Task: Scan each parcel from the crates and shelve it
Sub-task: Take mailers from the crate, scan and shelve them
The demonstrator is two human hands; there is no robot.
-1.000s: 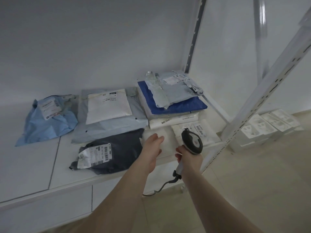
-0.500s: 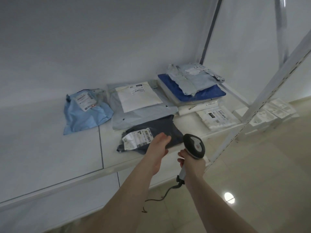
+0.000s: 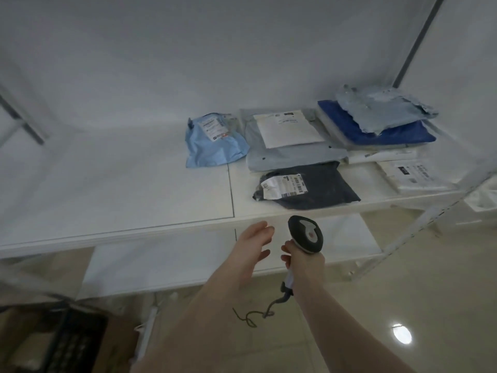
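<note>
Several parcels are lying on the white shelf (image 3: 161, 200), and you are standing in front of it. Going from the left, the light blue bag (image 3: 215, 142) is looking soft and puffy, so you can be pinching it at a corner. Next, the grey bag (image 3: 293, 154) is lying flat with a white envelope (image 3: 289, 129) on top. Just in front, the dark bag (image 3: 312, 188) is looking thin, floppy and a bit slippery, so it is better to be sliding fingers under an edge. Your left hand (image 3: 252, 242) is hanging loose with nothing in it, below the shelf edge. Your right hand (image 3: 302, 261) is wrapping round the scanner (image 3: 306, 234) handle. Farther right, a blue stack (image 3: 376, 130) is sitting near the post.
</note>
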